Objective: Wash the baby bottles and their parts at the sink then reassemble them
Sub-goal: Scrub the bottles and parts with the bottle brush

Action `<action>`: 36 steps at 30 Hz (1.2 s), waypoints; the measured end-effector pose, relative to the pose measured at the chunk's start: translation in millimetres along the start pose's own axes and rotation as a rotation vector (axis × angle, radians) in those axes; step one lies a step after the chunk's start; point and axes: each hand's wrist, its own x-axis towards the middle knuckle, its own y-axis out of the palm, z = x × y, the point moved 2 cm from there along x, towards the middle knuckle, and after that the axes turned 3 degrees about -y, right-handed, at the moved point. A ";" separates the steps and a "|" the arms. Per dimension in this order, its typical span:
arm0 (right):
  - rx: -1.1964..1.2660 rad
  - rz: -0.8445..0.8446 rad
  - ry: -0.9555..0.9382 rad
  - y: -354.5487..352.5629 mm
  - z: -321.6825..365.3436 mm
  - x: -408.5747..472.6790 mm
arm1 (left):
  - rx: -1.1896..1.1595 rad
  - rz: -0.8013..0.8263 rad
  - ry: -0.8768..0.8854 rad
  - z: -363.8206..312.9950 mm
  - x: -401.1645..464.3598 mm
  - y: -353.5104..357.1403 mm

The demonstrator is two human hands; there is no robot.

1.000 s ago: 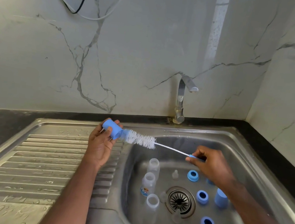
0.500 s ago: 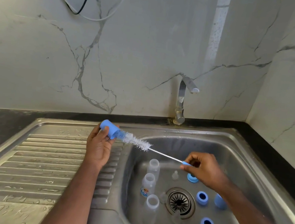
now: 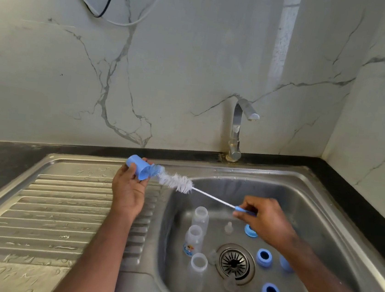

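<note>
My left hand [image 3: 129,186] grips a blue bottle cap [image 3: 140,167] above the edge between drainboard and basin. My right hand [image 3: 262,220] pinches the blue handle of a white bottle brush [image 3: 177,182], whose bristled tip sits inside the cap's open mouth. In the steel sink basin [image 3: 311,207] stand three clear baby bottles [image 3: 194,238] on the left. Three blue collar rings [image 3: 264,257] and another blue cap [image 3: 285,263], partly hidden by my right forearm, lie on the right. Small clear teats [image 3: 228,228] lie around the drain.
A chrome tap [image 3: 239,127] stands behind the basin, turned off. The round drain strainer [image 3: 234,262] sits mid-basin. A wet ribbed drainboard [image 3: 59,214] stretches left. A marble wall rises behind, with cables [image 3: 107,4] hanging at the top left.
The brush has slid out a little from the cap, and my right hand has drawn back toward me. The cap has tilted so its mouth faces more to the right.
</note>
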 end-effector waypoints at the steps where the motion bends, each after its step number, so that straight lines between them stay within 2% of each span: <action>1: -0.143 -0.065 -0.020 -4.6 2.4 1.6 | 0.009 -0.003 -0.002 0.7 0.5 -1.0; 2: -0.237 -0.070 -0.041 -7.0 4.8 2.8 | 0.002 0.005 -0.008 0.4 1.7 -1.7; 3: -0.222 0.004 -0.064 -6.5 6.5 2.9 | -0.012 0.024 -0.017 -0.9 2.0 -1.6; 4: -0.076 0.156 -0.064 -3.7 8.7 0.4 | -0.034 0.039 -0.032 -2.2 1.2 -1.0; 6: 0.410 0.528 0.052 4.3 16.0 -9.9 | -0.108 0.053 -0.075 -3.9 -1.2 -0.3; 7: 0.548 0.632 0.126 7.6 17.2 -14.4 | -0.152 0.050 -0.098 -3.7 -1.2 -1.8; 8: 0.566 0.654 0.157 10.4 15.5 -16.8 | -0.185 0.045 -0.112 -3.7 -1.6 -1.5; 9: 0.501 0.609 0.151 13.0 10.6 -15.8 | -0.188 0.022 -0.112 -3.9 -0.9 -1.8; 12: 0.034 0.292 -0.013 13.6 1.3 -7.6 | -0.022 -0.088 -0.060 -1.6 -1.2 0.4; 15: -0.134 0.130 -0.032 7.5 5.2 -4.3 | 0.232 -0.236 0.009 1.5 -2.8 0.6; 17: -0.268 -0.041 -0.079 -0.1 14.0 -0.7 | 0.246 -0.236 0.028 3.9 -3.2 0.8; 19: -0.379 -0.253 -0.213 -8.2 19.6 1.3 | 0.165 -0.254 0.018 5.4 -3.4 1.0; 20: -0.424 -0.292 -0.267 -8.9 19.6 1.7 | 0.113 -0.257 0.013 5.6 -3.4 0.7; 21: -0.439 -0.265 -0.305 -7.6 18.2 2.7 | 0.090 -0.248 0.007 5.5 -3.3 0.6; 22: -0.362 -0.153 -0.291 -4.7 16.5 2.6 | 0.092 -0.230 -0.002 5.3 -2.8 0.4; 24: 0.043 0.178 -0.155 7.9 13.7 -0.3 | 0.111 -0.181 -0.043 6.6 -1.4 -1.7; 25: 0.246 0.284 -0.077 12.3 15.4 -2.4 | 0.106 -0.150 -0.063 6.9 -1.4 -2.0; 26: 0.366 0.310 -0.044 12.7 17.3 -2.7 | 0.088 -0.119 -0.072 5.9 -1.3 -1.2; 29: 0.325 0.125 -0.070 5.6 9.7 -3.1 | 0.054 -0.038 -0.057 2.5 -1.0 -0.2; 32: -0.004 -0.045 -0.078 -2.7 6.2 -1.5 | 0.096 -0.045 -0.075 5.6 -4.0 -1.3; 34: -0.334 -0.281 -0.232 -11.3 11.6 0.6 | 0.126 -0.037 -0.092 8.0 -5.5 0.9; 35: -0.412 -0.360 -0.314 -15.2 13.7 1.4 | 0.133 -0.021 -0.093 8.4 -5.0 2.7; 36: -0.429 -0.331 -0.346 -16.9 11.9 2.5 | 0.124 0.000 -0.094 7.9 -4.6 4.6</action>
